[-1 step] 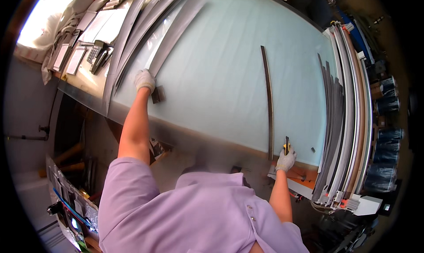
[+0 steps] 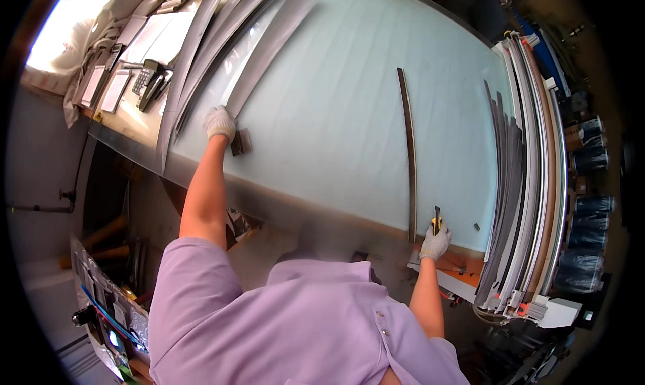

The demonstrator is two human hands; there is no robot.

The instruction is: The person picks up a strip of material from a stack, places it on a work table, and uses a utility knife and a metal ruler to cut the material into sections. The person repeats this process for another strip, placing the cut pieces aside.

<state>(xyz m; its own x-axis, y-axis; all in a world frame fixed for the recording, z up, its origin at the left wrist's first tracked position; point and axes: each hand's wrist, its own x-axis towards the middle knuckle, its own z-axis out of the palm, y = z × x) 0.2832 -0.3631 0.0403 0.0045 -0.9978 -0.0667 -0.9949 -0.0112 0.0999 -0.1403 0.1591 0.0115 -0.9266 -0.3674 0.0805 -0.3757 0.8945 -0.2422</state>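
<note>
My left hand, in a white knitted glove, is closed on the near end of a long grey strip that runs away across the pale table. A small dark rectangular piece lies just right of that wrist. Over by the table's near right edge, my gloved right hand grips a yellow and black utility knife, its tip pointing away from me. Left of the knife lies a long, narrow dark bar. A tiny dark scrap sits to its right.
More grey strips lie at the left, beside papers and a calculator. Along the right side are a stack of thin dark strips and several long rails. Beyond them stand dark wrapped rolls.
The far end of the grey strip in my left hand has shifted slightly to the right. Both hands stay almost where they were, the right still on the knife.
</note>
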